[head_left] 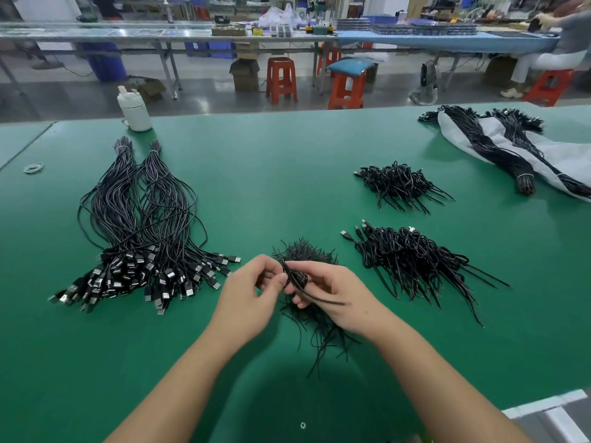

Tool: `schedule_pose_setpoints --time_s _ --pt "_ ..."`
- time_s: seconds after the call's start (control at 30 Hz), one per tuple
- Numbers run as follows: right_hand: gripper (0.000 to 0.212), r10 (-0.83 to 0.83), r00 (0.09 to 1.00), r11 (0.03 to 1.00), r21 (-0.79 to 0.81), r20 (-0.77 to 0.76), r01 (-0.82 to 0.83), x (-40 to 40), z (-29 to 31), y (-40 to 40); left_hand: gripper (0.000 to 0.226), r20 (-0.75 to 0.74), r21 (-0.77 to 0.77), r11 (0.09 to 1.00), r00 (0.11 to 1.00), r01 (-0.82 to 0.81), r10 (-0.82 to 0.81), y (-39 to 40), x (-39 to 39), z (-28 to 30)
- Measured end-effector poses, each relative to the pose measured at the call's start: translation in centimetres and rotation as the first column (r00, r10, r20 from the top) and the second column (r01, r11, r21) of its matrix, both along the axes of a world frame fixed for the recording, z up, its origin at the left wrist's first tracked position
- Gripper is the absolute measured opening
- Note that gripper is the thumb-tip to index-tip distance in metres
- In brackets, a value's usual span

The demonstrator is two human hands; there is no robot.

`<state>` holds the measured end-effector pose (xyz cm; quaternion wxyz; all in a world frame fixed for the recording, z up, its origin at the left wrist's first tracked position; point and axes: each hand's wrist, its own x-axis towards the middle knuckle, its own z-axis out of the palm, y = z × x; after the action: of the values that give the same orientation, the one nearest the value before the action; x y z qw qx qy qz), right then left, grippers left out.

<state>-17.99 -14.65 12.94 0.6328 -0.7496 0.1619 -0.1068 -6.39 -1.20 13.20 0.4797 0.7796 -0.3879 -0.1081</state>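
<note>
Fingers (271,266) of the left hand (246,298) are curled, and thumb and first finger pinch the top end of a small bunch of thin black wires (299,279). The fingers (316,268) of the right hand (339,298) are also bent around this bunch and hold it from the other side. One strand sticks out to the right over the back of the right hand. Both hands are a little above the green table (287,174), in the near middle of it.

Directly under and behind the hands lies a heap of short wires (307,251) of the same kind, spread loosely on the table.

On the left lie two long bundles of USB cables (144,219), each tied at the far end, with the metal plugs (144,282) fanned out toward the person. Further left are some rubber bands (33,167), and behind the bundles stands a white bottle (134,110).

On the right are two piles of coiled cables, one near (412,257) and one further back (399,183). At the far right corner more tied cable bundles (492,148) lie on a white bag (569,158).

Behind the table are red stools (281,78) and a long bench (128,33). Any writing on the boxes there is too blurred to read.
</note>
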Motion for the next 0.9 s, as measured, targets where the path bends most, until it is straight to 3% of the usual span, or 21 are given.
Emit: schedule_pose_setpoints --time_s 0.1,0.17,0.23,0.3,0.37,0.4,0.5,0.6,0.67,0.77,0.9 --pt "0.020 -0.078 0.997 0.927 -0.367 -0.003 0.072 -0.1 0.1 -0.5 0.023 0.070 0.001 1.000 0.997 0.024 -0.024 0.2 -0.2 0.2" --pt "0.013 -0.093 0.995 0.897 -0.431 0.047 0.104 -0.3 0.2 -0.7 0.020 0.191 -0.009 0.996 0.978 0.084 -0.081 0.3 -0.6 0.2" --pt "0.020 -0.096 0.995 0.927 -0.360 0.032 0.101 -0.4 0.2 -0.7 0.009 0.299 -0.016 0.991 0.947 0.131 -0.121 0.3 -0.9 0.2" --pt "0.016 -0.087 0.996 0.990 -0.113 0.014 0.088 -0.4 0.2 -0.5 0.004 0.385 0.000 0.990 0.913 0.143 -0.132 0.2 -1.1 0.0" --pt "0.007 -0.112 0.994 0.985 0.133 0.018 0.109 -0.4 0.1 -0.4 0.004 0.449 0.035 0.989 0.882 0.146 -0.146 0.0 -1.2 -0.3" --pt "0.012 -0.124 0.992 0.977 0.177 0.020 0.118 -0.4 -0.1 -0.4 0.004 0.467 0.047 0.988 0.871 0.146 -0.151 0.0 -1.2 -0.4" --pt "0.005 -0.111 0.993 0.968 0.231 0.046 0.097 -0.5 -0.3 -0.3 0.004 0.457 0.041 0.988 0.877 0.147 -0.149 0.0 -1.3 -0.6" --pt "0.023 -0.098 0.992 0.919 0.390 0.074 0.061 -0.8 -0.3 -0.4 0.005 0.386 0.001 0.991 0.914 0.135 -0.125 0.1 -1.2 -0.4" --pt "0.024 -0.056 0.994 0.875 0.483 0.092 0.004 -0.9 -0.4 -0.5 0.009 0.320 -0.033 0.994 0.943 0.106 -0.090 0.2 -0.9 -0.2" --pt "0.024 -0.006 0.995 0.898 0.439 0.100 -0.039 -1.0 -0.3 -0.4 0.019 0.270 -0.052 0.995 0.960 0.089 -0.072 0.3 -0.7 -0.1" --pt "0.015 -0.098 0.995 0.981 0.172 0.034 0.090 -1.0 -0.1 -0.4 0.014 0.317 -0.020 0.994 0.943 0.110 -0.098 0.2 -0.7 -0.1"
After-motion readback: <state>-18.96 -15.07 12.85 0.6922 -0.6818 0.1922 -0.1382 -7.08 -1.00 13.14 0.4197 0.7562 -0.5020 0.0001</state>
